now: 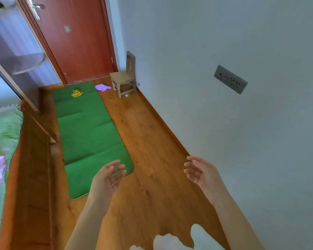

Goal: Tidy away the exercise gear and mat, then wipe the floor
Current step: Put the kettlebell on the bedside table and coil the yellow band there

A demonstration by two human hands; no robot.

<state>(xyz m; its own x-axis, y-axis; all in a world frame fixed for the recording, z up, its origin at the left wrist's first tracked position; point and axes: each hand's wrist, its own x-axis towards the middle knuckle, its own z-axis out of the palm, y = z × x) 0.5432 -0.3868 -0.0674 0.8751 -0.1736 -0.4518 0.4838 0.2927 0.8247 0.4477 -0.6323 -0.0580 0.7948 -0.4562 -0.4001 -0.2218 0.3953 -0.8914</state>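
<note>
A green padded mat [87, 130] lies flat on the wooden floor [152, 177], running from near me toward the door. A yellow coiled rope [77, 93] rests on the mat's far end. A purple cloth [102, 87] lies on the floor just past the mat's far right corner. My left hand [107, 179] hovers over the mat's near right corner, fingers apart and empty. My right hand [201, 173] is held out beside the wall, also empty with spread fingers. Both hands are above the floor, touching nothing.
A small wooden chair [125, 76] stands against the wall by the red door [76, 37]. A bed with a wooden frame [31, 168] borders the mat on the left. A wardrobe [16, 51] stands at far left. A wall socket [230, 79] is on the right wall.
</note>
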